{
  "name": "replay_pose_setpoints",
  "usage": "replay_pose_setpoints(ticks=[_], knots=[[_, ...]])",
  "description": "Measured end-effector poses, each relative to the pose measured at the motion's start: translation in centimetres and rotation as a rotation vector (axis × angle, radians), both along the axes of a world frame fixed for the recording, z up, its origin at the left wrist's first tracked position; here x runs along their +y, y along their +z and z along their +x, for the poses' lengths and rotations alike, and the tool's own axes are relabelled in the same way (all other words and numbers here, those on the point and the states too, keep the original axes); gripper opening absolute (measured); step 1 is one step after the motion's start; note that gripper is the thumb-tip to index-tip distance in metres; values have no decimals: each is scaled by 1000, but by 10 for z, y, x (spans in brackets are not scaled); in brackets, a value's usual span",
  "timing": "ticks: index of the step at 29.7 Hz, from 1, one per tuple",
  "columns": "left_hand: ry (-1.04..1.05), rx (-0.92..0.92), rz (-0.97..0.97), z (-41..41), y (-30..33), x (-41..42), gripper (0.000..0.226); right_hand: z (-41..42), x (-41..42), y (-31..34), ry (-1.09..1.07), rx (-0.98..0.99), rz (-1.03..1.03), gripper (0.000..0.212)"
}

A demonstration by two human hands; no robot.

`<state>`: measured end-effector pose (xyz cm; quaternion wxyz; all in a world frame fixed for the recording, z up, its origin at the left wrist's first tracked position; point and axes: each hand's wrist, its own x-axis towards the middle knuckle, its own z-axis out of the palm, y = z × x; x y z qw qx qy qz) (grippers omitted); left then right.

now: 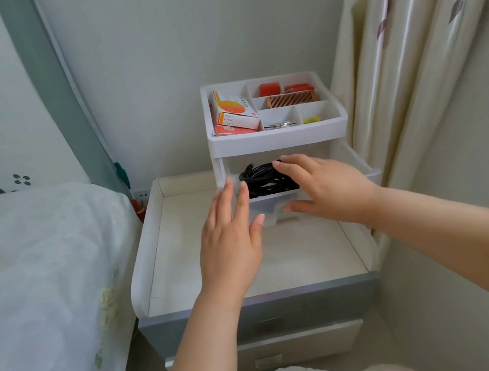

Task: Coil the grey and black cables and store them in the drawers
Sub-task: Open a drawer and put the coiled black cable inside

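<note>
Two hands reaching over a white bedside table [182,245] toward a small white plastic organiser [280,136] at its back right. Pulled-out clear drawer [276,204] under the organiser's top tray, holding a coiled black cable [263,178]. Left hand [229,237] flat, fingers straight and together, resting against the drawer's left front corner, holding nothing. Right hand [325,187] spread open, fingertips touching the cable, thumb along the drawer front. Orange boxes [235,115] and a wooden comb [291,99] in the tray compartments above. Floral bed cover [33,271] at left, curtain [407,42] at right.
</note>
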<state>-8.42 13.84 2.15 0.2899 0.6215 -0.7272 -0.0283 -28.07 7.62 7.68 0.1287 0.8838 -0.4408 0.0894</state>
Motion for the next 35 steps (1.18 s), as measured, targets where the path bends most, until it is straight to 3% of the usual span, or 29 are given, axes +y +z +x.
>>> replay_pose_setpoints(ticks=[3, 7, 9, 12, 18, 27, 32, 35], knots=[[30, -48, 28, -3, 15, -1, 57, 1, -4, 0, -6, -17, -23, 72], [36, -119, -89, 0, 60, -43, 51, 2, -6, 1, 4, -62, -30, 64], [5, -188, -37, 3, 76, -72, 52, 1, -5, 2, 2, -44, -37, 60], [-21, -240, 53, 7, 74, -96, 53, 0, -5, 2, 11, -26, -95, 53], [8, -247, -78, 7, 72, -101, 48, 14, -25, -6, 18, -70, -174, 39], [6, -299, -69, 8, 74, -106, 49, 21, -56, -5, -86, -132, -251, 25], [-9, -269, -66, 7, 72, -106, 49, 24, -63, -5, -99, -307, -263, 15], [-10, -249, -62, 6, 72, -105, 51, 25, -68, -5, -202, -406, -243, 26]])
